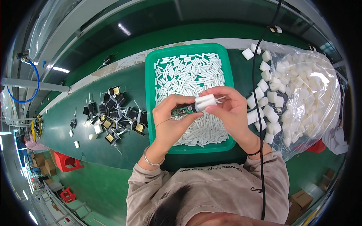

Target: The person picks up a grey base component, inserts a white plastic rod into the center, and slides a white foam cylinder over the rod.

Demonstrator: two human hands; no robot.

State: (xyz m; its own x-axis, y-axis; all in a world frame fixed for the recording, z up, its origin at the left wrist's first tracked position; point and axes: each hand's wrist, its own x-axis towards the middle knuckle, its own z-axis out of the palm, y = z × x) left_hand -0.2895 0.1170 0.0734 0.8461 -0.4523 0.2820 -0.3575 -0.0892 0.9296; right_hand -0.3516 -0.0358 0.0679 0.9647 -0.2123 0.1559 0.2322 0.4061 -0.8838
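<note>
Evidently, the left hand (164,116) and right hand (233,110) are bracing opposite ends.
Left fingers are grasping a black part with a green circuit board (183,111), right fingers pinching the white foam cylinder (206,101) at its end, likely for alignment, above a green plastic tray (184,150); loose white foam cylinders (270,113) are lying rightward, presumably for easy reach.
</note>
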